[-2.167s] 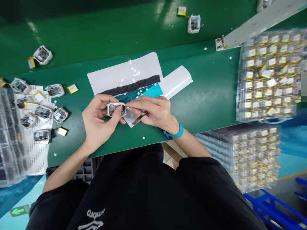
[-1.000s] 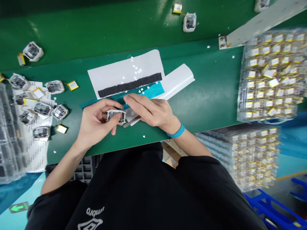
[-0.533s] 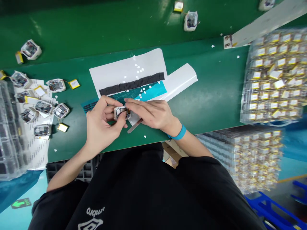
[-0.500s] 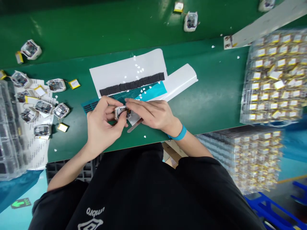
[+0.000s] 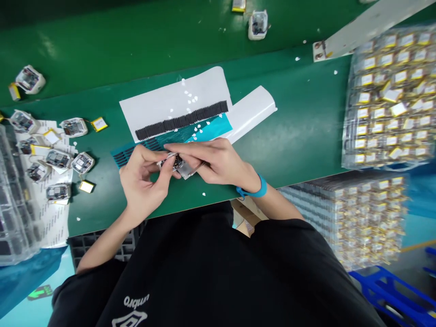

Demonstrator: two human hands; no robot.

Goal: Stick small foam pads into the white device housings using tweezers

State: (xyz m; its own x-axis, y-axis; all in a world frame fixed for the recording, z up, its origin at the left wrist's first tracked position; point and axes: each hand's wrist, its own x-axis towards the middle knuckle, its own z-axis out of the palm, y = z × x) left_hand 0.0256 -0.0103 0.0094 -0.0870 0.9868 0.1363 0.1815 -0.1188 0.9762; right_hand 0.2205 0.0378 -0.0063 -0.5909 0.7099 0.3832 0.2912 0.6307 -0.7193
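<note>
My left hand (image 5: 145, 181) is closed around a small white device housing (image 5: 170, 160) with a circuit board inside, its thumb pressing over the near side. Fingers hide much of the housing. My right hand (image 5: 216, 162) meets it from the right, its index finger reaching along the housing's top edge. A thin grey metal tool (image 5: 196, 168) shows under the right fingers, which are closed on it; most of it is covered. Just right of the housing, below the right fingers, is a flat silvery piece (image 5: 186, 170). Behind the hands runs a row of black strips (image 5: 182, 120) on white backing paper (image 5: 150, 106).
More open housings with yellow-edged batteries (image 5: 99, 124) lie at left on printed paper, beside clear trays (image 5: 20, 195). At right stands a battery-filled tray (image 5: 384, 109) above a tray stack (image 5: 361, 222). A white metal bracket (image 5: 357, 32) rises at the back right.
The housing has tipped in my left hand, and the silvery piece beside it shows more. My right fingers have shifted left over the housing; the metal tool sticks out less. The view has shifted slightly.
</note>
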